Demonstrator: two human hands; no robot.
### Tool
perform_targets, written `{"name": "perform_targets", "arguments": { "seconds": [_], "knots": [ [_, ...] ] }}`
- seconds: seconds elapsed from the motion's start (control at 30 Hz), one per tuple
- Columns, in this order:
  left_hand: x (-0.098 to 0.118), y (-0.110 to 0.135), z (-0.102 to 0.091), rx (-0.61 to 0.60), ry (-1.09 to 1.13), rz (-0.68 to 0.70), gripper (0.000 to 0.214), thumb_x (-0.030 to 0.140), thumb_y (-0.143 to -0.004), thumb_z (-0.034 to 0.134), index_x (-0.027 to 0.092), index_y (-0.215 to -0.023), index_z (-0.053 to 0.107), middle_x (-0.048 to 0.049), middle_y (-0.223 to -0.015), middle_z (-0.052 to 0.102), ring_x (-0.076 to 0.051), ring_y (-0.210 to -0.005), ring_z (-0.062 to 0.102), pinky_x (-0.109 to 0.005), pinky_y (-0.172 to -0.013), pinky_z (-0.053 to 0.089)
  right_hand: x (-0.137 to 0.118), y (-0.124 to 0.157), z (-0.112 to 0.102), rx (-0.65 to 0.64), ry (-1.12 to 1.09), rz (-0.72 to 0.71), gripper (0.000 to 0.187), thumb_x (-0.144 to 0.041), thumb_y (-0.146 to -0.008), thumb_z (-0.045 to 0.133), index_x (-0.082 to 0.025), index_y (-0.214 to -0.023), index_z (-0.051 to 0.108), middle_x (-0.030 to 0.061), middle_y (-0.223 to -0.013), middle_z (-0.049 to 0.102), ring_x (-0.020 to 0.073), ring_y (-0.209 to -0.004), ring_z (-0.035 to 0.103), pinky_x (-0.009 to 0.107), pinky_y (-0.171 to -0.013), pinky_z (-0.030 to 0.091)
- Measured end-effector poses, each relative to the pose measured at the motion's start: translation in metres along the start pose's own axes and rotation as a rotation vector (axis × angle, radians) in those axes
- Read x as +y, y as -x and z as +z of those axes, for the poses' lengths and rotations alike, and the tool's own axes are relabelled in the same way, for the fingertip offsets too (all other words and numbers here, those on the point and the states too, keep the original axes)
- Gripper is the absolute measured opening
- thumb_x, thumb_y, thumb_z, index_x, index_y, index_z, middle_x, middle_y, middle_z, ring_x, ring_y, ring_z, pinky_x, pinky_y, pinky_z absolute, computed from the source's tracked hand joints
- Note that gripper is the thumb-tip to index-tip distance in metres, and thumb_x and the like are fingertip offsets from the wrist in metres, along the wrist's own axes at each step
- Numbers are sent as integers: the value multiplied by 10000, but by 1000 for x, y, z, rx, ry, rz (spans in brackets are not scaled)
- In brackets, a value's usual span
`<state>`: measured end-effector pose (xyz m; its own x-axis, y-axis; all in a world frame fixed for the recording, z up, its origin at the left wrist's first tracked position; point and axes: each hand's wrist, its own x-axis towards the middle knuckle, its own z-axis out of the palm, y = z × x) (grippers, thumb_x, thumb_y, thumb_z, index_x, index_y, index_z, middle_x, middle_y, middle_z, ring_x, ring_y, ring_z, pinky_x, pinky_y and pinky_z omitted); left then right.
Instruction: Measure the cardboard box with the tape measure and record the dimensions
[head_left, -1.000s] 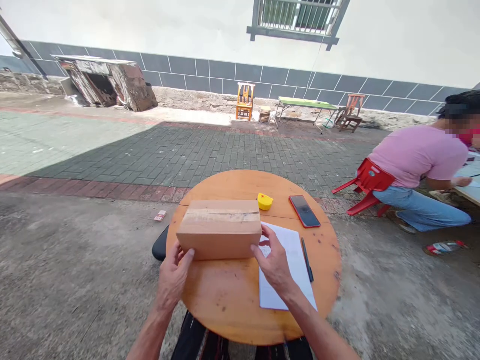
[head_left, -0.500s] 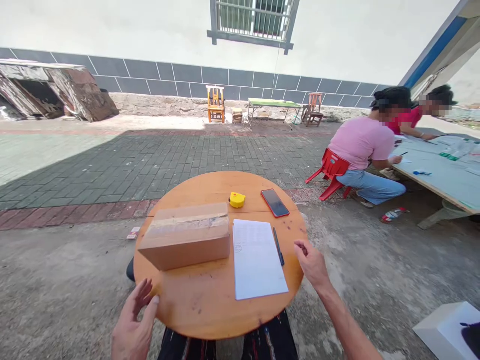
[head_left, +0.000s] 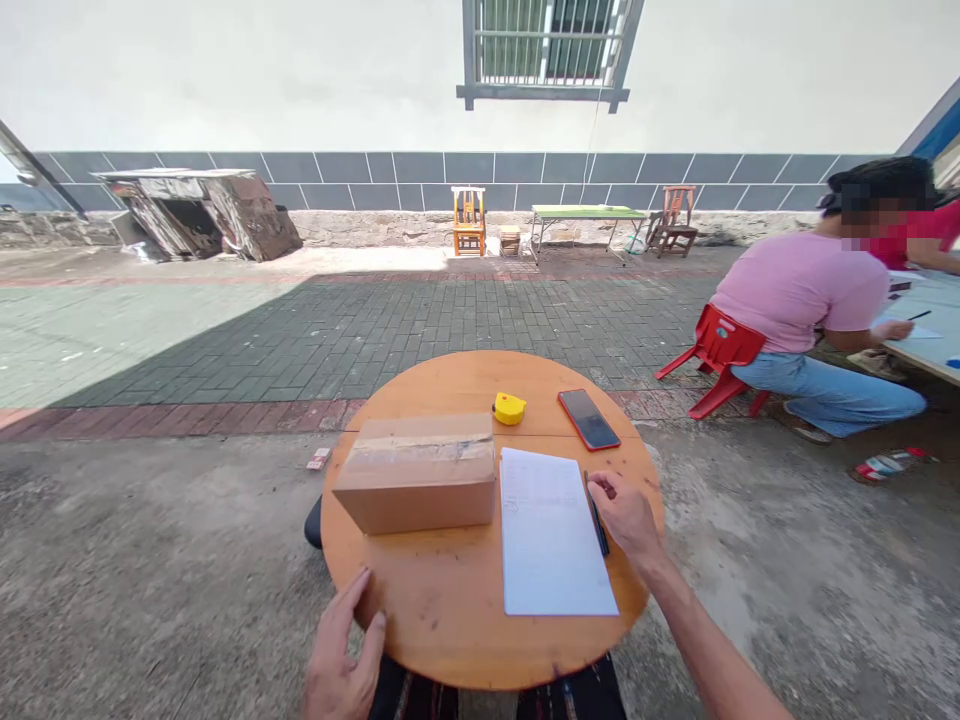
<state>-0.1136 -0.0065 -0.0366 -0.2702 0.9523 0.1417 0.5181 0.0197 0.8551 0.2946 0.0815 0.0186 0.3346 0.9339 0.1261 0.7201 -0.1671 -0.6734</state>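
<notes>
My left hand [head_left: 346, 645] is at the near left edge of the round wooden table [head_left: 427, 590], thumb and fingers apart, holding nothing. Beyond it stands a taped cardboard box [head_left: 420, 505]. My right hand [head_left: 624, 515] is over the table's right side, fingers curled, with the fingertips by the upper part of a black pen [head_left: 598, 522]. The pen lies beside white sheets of paper [head_left: 555, 550] with faint print; whether my fingers touch it I cannot tell. A yellow tape measure [head_left: 509, 408] and a red-edged phone [head_left: 589, 419] lie farther back.
At the right, a person in a pink shirt [head_left: 806, 280] sits on a red chair [head_left: 724, 345] and writes at another table; a second person is partly visible. A bottle [head_left: 889, 465] lies on the ground. A green table [head_left: 589, 212] and chairs stand along the far wall.
My right hand has moved left from the table edge to the pen. The pen keeps its place beside the paper. The view has turned right; my left hand stays near the table edge, open.
</notes>
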Motion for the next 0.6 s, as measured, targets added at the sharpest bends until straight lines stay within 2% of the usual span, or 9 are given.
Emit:
{"name": "perform_targets", "arguments": {
  "seconds": [0.1,0.17,0.27,0.33,0.4,0.5,0.6],
  "knots": [
    [0,5,5,39,-58,112,445,355,-813,592,247,-1245,576,-95,-1323,575,-292,-1254,509,-465,-1073,414,-24,-25,7,-20,28,-61,276,-349,-836,495,-191,-955,688,71,-868,747,253,-783,692,364,-705,509],
    [-2,7,7,68,-73,144,435,348,-821,582,246,-1244,583,-98,-1310,585,-297,-1236,522,-474,-1060,424,-47,-54,18,-47,40,-145,314,-323,-818,548,-175,-1070,665,93,-1025,727,263,-925,674,395,-829,500],
    [-5,7,7,40,-65,137,439,348,-806,606,259,-1236,598,-90,-1298,600,-298,-1214,545,-464,-1046,447,-83,-103,45,-130,40,-283,445,-260,-745,699,-196,-1180,626,86,-1237,644,268,-1160,573,416,-1035,404],
    [-6,7,8,38,-46,115,433,360,-805,607,267,-1228,607,-84,-1290,609,-297,-1207,553,-461,-1054,446,-101,-131,67,-187,34,-318,450,-266,-771,738,-200,-1198,611,84,-1287,603,266,-1182,554,456,-1055,394],
    [-4,8,11,94,-15,94,407,376,-834,568,273,-1225,609,-77,-1291,608,-291,-1211,551,-461,-1070,430,-110,-150,87,-236,17,-316,365,-312,-880,662,-192,-1216,589,87,-1292,584,253,-1134,582,481,-978,465],
    [3,9,14,171,35,67,363,388,-876,506,278,-1204,617,-66,-1269,620,-278,-1198,559,-446,-1068,430,-111,-158,99,-294,-40,-283,319,-334,-937,592,-176,-1214,579,87,-1251,597,233,-1061,617,461,-891,523],
    [13,9,9,175,60,11,346,409,-877,507,290,-1177,632,-53,-1257,630,-277,-1188,569,-420,-1040,455,-102,-143,75,-329,-141,-239,386,-373,-880,636,-181,-1211,588,90,-1197,634,254,-1076,608,453,-921,495]
  ]
}}
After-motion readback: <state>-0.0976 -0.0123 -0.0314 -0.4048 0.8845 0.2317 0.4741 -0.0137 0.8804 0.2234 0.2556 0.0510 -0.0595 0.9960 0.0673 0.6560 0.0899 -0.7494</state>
